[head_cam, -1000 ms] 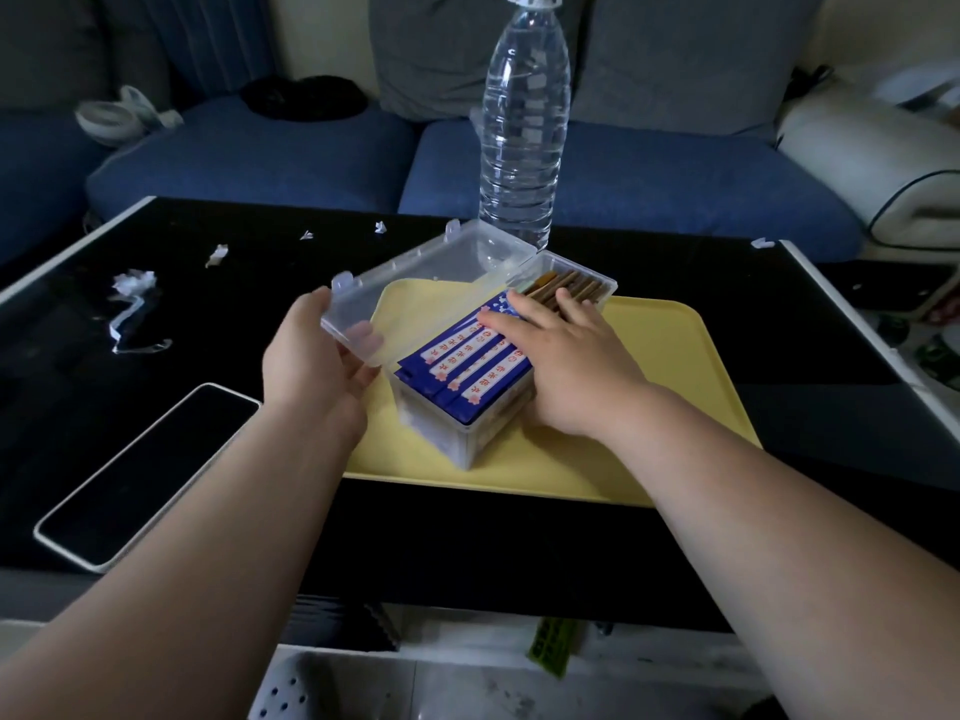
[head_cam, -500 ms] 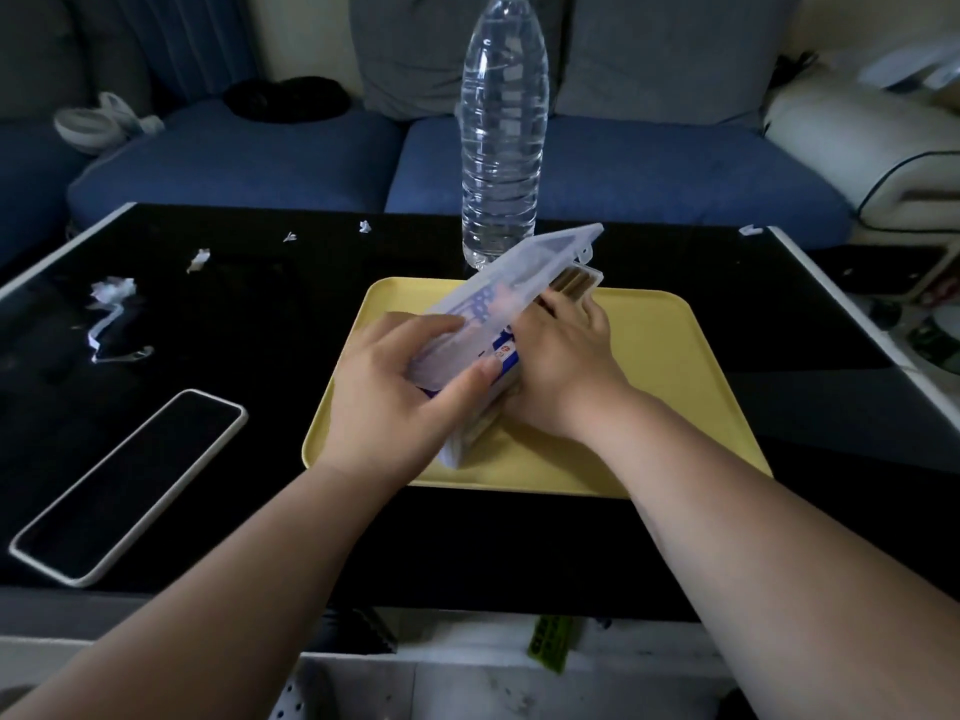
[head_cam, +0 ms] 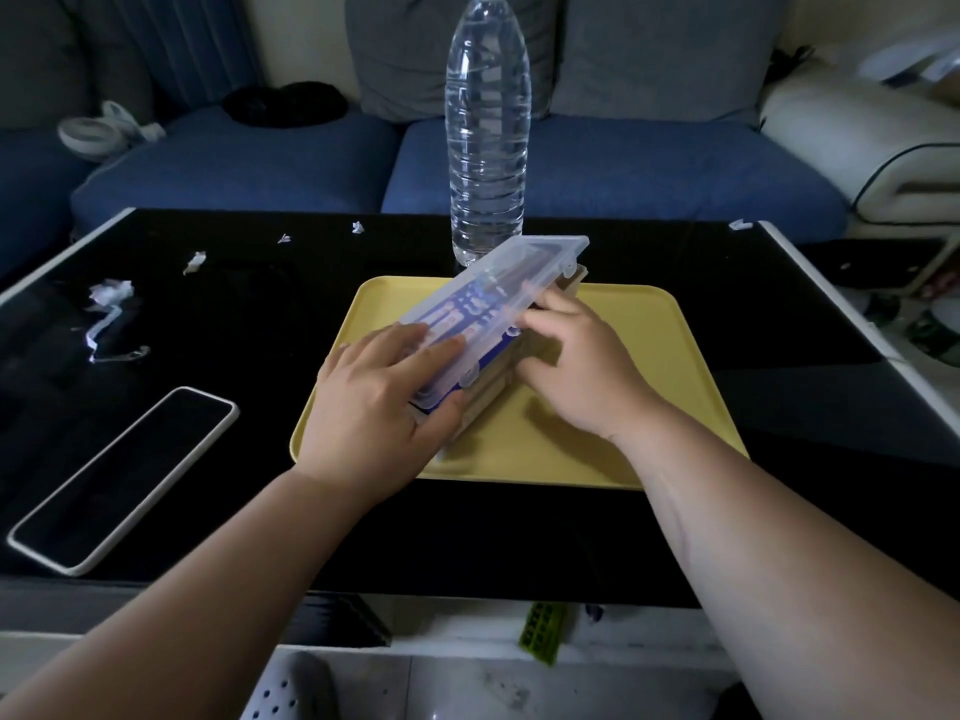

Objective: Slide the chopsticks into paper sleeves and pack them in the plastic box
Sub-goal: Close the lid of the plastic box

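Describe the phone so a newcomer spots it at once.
Start at the black table; left of the yellow tray lies the phone, screen dark. Its pale rim and flat slab shape set it apart from the white paper scraps beyond it.

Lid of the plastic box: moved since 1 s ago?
Yes. The lid swung rightward from the left edge of the yellow tray down onto the plastic box, left hand gripping it.
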